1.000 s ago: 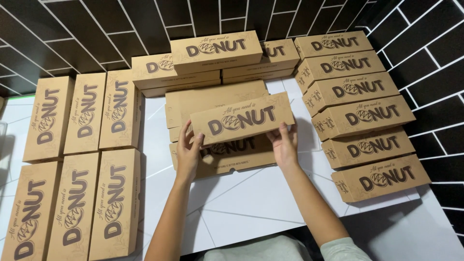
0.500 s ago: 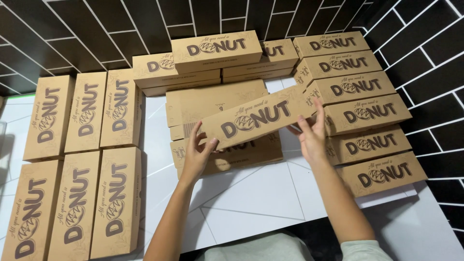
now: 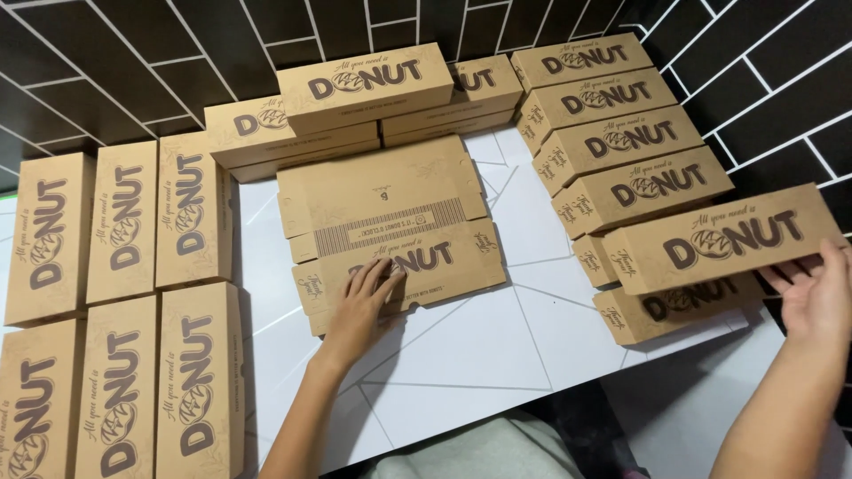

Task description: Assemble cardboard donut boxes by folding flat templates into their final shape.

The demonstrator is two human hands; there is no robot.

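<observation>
A folded brown cardboard box (image 3: 723,238), long and narrow with dark lettering on its lid, sits tilted at the right end of the white table (image 3: 461,355), on top of the nearest boxes in a stepped row of assembled boxes (image 3: 621,124) that runs back along the dark tiled wall (image 3: 763,80). The person's right hand (image 3: 821,297) holds it at its right end, fingers curled under the lower edge and closed on the card. The left hand (image 3: 359,306) lies flat, fingers spread and together with nothing clasped, pressing on the front of a stack of flat, unfolded box blanks (image 3: 390,222) in the middle of the table; the top blank shows its plain underside and a printed stripe. Behind that stack, against the wall, stands a pile of assembled boxes (image 3: 355,106), one resting crosswise on two others. To the left, six more finished boxes (image 3: 124,302) lie side by side in two rows of three, lids up, their long sides touching. The table's surface is marked with thin grey lines that cross at angles. At the bottom edge of the head view, a strip of pale grey clothing (image 3: 479,448) shows between the person's two forearms.
</observation>
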